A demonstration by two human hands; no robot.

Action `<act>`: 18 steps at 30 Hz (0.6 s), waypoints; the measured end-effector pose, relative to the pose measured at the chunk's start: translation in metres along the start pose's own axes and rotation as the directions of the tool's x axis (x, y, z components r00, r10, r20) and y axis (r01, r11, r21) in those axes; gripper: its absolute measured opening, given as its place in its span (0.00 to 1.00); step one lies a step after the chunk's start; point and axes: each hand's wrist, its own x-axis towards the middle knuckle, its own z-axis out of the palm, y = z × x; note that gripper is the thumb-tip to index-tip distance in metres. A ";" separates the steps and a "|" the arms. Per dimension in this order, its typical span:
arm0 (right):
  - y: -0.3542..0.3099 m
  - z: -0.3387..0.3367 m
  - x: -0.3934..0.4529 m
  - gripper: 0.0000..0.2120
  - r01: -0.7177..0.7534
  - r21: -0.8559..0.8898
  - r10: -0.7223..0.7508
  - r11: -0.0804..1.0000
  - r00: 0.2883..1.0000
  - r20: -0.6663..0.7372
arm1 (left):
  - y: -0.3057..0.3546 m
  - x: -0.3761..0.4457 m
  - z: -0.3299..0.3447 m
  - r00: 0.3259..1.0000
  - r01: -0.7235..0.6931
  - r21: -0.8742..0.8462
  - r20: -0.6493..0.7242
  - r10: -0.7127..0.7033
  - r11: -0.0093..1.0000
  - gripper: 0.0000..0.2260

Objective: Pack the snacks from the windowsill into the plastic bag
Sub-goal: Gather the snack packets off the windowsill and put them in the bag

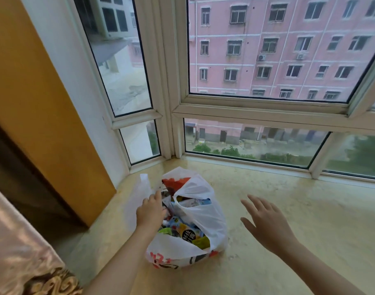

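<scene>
Bulging white plastic bag (pixel 203 211), colourful snacks (pixel 182 228) inside; left hand (pixel 151 209) gripping handle, right hand (pixel 267 222) spread.

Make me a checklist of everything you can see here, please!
Surface: yellowish stone windowsill, no loose snacks seen on it.
Job's things: white plastic bag standing on the sill, mouth open, snack packets inside.
Clutter: nothing seen.
Grippers: left hand grips the bag's left handle; right hand open, beside the bag, holding nothing.
Cables: nothing seen.
Surroundings: bay window, pink building outside, orange wall, patterned curtain.
</scene>
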 end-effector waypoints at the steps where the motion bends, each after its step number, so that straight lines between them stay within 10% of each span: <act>1: -0.003 -0.003 -0.003 0.22 -0.019 0.004 0.019 1.000 1.000 0.010 | 0.000 0.001 0.001 1.000 -0.020 -0.019 -0.012 0.020 1.000 0.29; 10: 0.006 -0.027 -0.039 0.37 -0.172 -0.041 0.173 0.984 0.984 0.039 | 0.024 0.013 -0.009 0.905 -0.375 -0.046 -0.234 0.355 0.926 0.33; 18: 0.067 -0.065 -0.095 0.26 -0.388 -0.089 0.393 0.918 0.918 0.054 | 0.158 -0.010 -0.041 0.626 -0.745 -0.038 -0.384 0.679 0.665 0.31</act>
